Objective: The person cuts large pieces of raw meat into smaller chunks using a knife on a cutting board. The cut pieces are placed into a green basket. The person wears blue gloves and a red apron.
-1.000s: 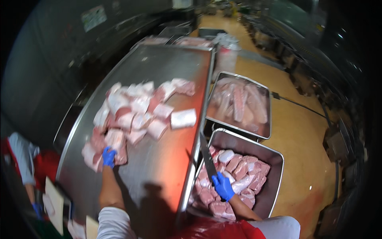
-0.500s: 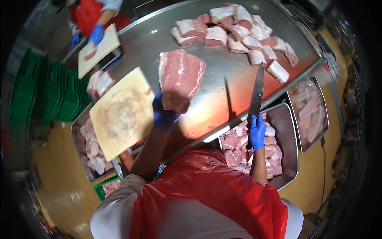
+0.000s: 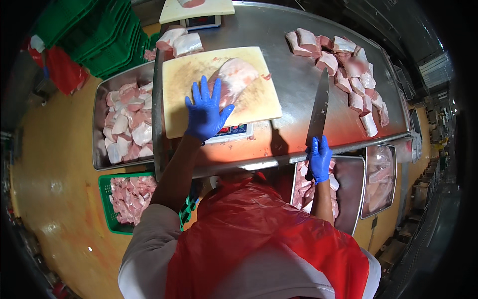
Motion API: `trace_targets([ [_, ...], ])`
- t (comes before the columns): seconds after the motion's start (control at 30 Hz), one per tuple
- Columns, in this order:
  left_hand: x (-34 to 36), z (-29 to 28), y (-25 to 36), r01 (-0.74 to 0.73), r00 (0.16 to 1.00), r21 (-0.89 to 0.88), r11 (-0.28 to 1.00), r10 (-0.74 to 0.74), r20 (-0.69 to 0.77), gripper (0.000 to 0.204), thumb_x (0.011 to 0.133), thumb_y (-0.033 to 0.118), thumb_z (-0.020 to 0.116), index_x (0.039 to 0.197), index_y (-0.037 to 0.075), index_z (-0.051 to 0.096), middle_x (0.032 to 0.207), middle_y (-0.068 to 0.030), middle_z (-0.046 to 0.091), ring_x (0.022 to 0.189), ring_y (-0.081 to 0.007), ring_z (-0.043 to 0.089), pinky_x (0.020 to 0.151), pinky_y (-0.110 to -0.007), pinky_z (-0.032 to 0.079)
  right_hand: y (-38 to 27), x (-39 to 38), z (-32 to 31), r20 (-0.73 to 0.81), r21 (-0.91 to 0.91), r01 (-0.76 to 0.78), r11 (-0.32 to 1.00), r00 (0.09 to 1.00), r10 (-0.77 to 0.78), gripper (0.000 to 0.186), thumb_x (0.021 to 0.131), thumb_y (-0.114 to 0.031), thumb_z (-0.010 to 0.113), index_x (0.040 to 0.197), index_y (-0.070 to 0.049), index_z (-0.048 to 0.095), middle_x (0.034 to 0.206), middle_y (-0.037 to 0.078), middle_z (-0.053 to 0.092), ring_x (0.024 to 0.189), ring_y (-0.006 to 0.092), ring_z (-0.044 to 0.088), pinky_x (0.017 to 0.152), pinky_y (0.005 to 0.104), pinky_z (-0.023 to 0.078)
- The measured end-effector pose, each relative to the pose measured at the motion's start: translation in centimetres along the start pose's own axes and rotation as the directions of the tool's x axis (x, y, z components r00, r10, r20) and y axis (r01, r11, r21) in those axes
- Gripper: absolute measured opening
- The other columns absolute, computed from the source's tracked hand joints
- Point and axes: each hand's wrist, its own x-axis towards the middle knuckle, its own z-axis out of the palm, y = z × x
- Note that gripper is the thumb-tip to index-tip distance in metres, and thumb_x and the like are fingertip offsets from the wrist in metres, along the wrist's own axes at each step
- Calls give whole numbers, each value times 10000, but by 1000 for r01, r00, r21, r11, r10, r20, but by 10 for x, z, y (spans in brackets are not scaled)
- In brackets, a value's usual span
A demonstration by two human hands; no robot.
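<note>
A large pale-pink piece of raw meat with white fat (image 3: 240, 75) lies on the cream cutting board (image 3: 181, 74). My left hand (image 3: 206, 112), in a blue glove, is open with fingers spread at the meat's near left side. Whether its fingertips touch the meat I cannot tell. Under the board a scale (image 3: 239, 132) partly shows, its near edge sticking out. Gripped by the handle in my blue-gloved right hand (image 3: 320, 159) is a long knife (image 3: 319, 107). Its blade points away from me over the table, apart from the meat.
Several cut meat pieces (image 3: 356, 74) cover the right of the steel table (image 3: 294, 84). Meat-filled metal tubs (image 3: 97, 132) stand left and right of it. A green basket (image 3: 105, 199), stacked green crates (image 3: 107, 45), another board (image 3: 219, 9) and a person in a red apron (image 3: 64, 70) are leftward.
The meat has gone from my left hand over the table onto the cutting board, and that hand has let go and spread. The view has swung leftward. My right hand still holds the knife.
</note>
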Motion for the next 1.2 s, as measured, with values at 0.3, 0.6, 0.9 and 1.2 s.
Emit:
trace_targets([
  [0.3, -66, 23, -67, 16, 932, -616, 787, -234, -275, 377, 886, 98, 688, 1239, 14, 587, 1250, -224, 610, 1025, -378, 642, 854, -435, 530, -44, -13, 49, 208, -28, 95, 995, 974, -87, 186, 1043, -194, 580, 1094, -17, 601, 698, 70, 642, 577, 96, 584, 509, 297, 474],
  [0.6, -41, 63, 8, 16, 842, -942, 336, -513, -168, 519, 868, -131, 655, 1340, 12, 493, 1233, -113, 558, 1060, -173, 568, 906, -348, 538, -128, 47, 167, 472, -160, 644, 748, 716, -515, 195, 1041, -214, 516, 1054, -20, 501, 768, 262, 627, 706, 480, 618, 600, 541, 467],
  [0.9, -48, 31, 35, 97, 802, -911, 401, -574, -167, 467, 864, -53, 672, 1284, -42, 469, 1134, -166, 597, 1030, -193, 626, 842, -325, 562, -95, 39, 100, 757, -403, 628, 666, 638, -144, 203, 1017, -185, 475, 1143, -25, 474, 905, 277, 666, 838, 473, 655, 709, 545, 509],
  [1.2, -41, 15, 60, 78, 803, -863, 498, -544, -242, 578, 835, 72, 780, 1297, -55, 458, 1224, -209, 505, 990, -250, 616, 848, -363, 548, -97, 37, -28, 744, -456, 758, 466, 612, -267, 166, 980, -127, 576, 1097, -50, 487, 716, 224, 650, 674, 463, 645, 570, 550, 487],
])
